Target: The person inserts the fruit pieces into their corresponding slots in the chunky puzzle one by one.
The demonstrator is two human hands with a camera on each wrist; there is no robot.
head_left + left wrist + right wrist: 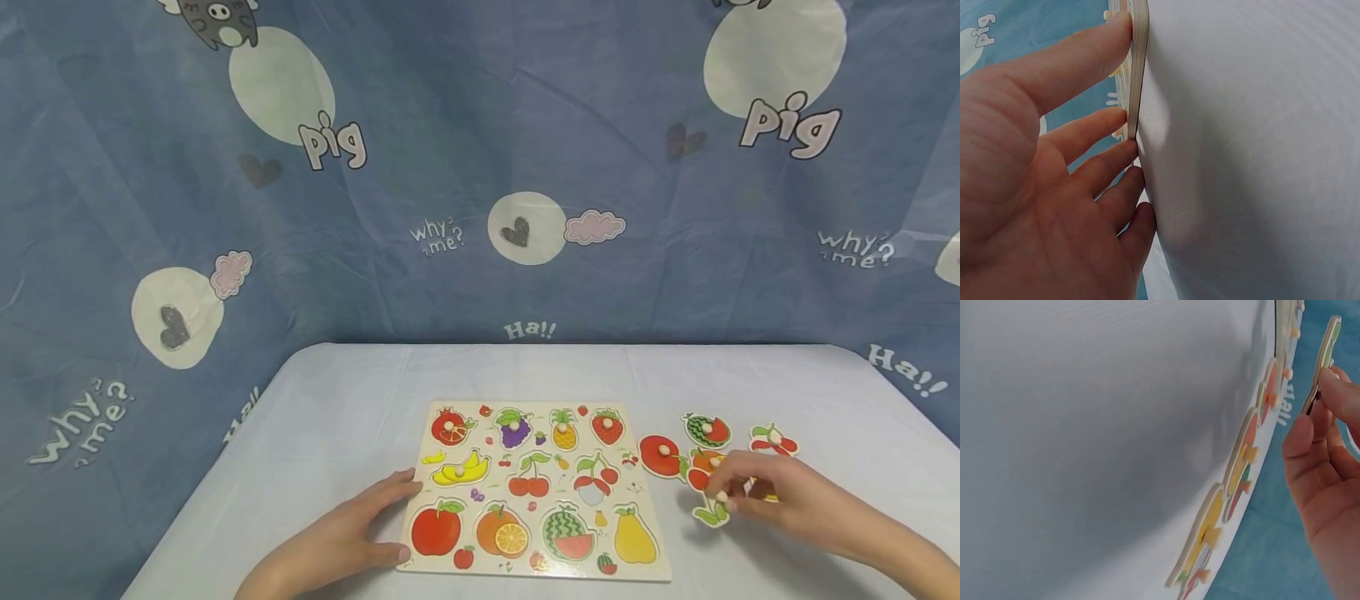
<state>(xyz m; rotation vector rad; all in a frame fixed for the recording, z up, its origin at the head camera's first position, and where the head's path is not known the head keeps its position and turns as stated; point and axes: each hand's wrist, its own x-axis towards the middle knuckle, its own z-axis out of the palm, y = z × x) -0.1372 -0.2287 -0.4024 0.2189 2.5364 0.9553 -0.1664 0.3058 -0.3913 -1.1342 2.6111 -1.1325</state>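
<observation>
A wooden fruit puzzle board (555, 569) lies flat on the table. My left hand (337, 533) rests at its left side, with the thumb and fingertips touching the board's edge (1139, 69); the fingers are fairly straight. To the right of the board, my right hand (787, 492) pinches a cherry puzzle piece (711, 512) between thumb and fingers. That piece (1327, 353) is tilted and raised off the table in the right wrist view. Pomegranate, grape, pineapple, strawberry and banana pieces sit in the board with their knobs up; other recesses show only printed fruit.
Loose knobbed pieces lie around the right hand: an apple (658, 456), a watermelon (707, 430), another cherry (774, 440), an orange (703, 458) and a partly hidden yellow piece (1200, 528). A blue printed cloth (450, 167) hangs behind the white table (352, 417).
</observation>
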